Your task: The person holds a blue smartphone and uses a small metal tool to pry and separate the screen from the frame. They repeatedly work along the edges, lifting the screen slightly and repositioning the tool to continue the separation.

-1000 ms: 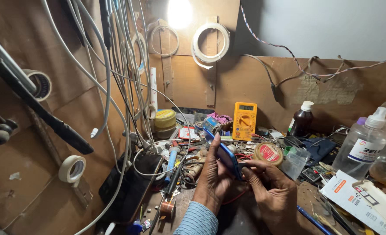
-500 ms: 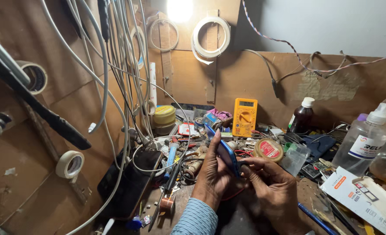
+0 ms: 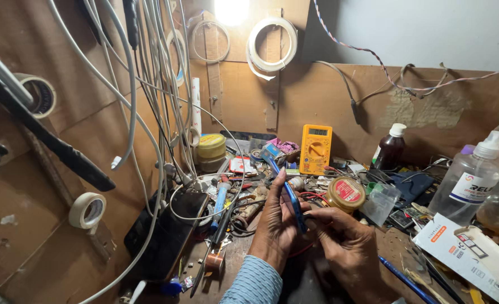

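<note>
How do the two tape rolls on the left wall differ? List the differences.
The upper tape roll hangs high, on a dark rod, and its core looks dark. The lower tape roll sits further down and right, paler cream, its core lighter. Both are round, open-centred rolls mounted on the brown wall.

The view has tilted a little; the yellow multimeter (image 3: 316, 148) now sits slightly higher in the frame, with the hands nearer the centre.

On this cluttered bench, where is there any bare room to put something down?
Little. A dark bare strip lies in front of the left hand and right hand, between the copper wire spool and the blue pen. Around the yellow multimeter, round tin and clear bottle it is packed; hanging cables block the left.
</note>
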